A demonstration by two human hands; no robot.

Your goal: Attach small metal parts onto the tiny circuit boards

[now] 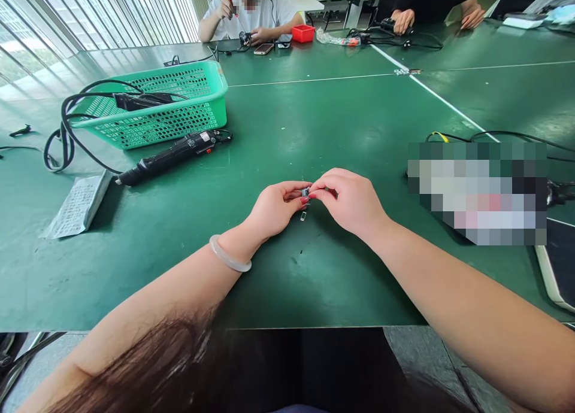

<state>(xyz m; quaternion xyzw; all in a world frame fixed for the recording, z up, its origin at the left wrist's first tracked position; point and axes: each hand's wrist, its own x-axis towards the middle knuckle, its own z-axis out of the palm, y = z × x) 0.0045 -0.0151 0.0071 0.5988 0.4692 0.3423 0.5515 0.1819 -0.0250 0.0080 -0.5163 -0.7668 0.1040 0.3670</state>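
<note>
Over the middle of the green table, my left hand [275, 208] pinches a small grey-blue part [305, 192] between thumb and fingers. A tiny metal piece with a rectangular opening [303, 216] shows just below those fingers; I cannot tell whether it joins the part. From the other side my right hand [348, 197] is closed in a pinch at the part's right end, its fingertips touching or almost touching it. What the right fingertips grip is too small to make out.
A green plastic basket [157, 125] with black cables stands at left. Before it lie a black electric screwdriver [171, 157] and a printed packet [78, 206]. A blurred-out object [478, 194] sits at right, beside a dark tablet-like thing [559, 260]. Two people work across the table, near a red box [303, 33].
</note>
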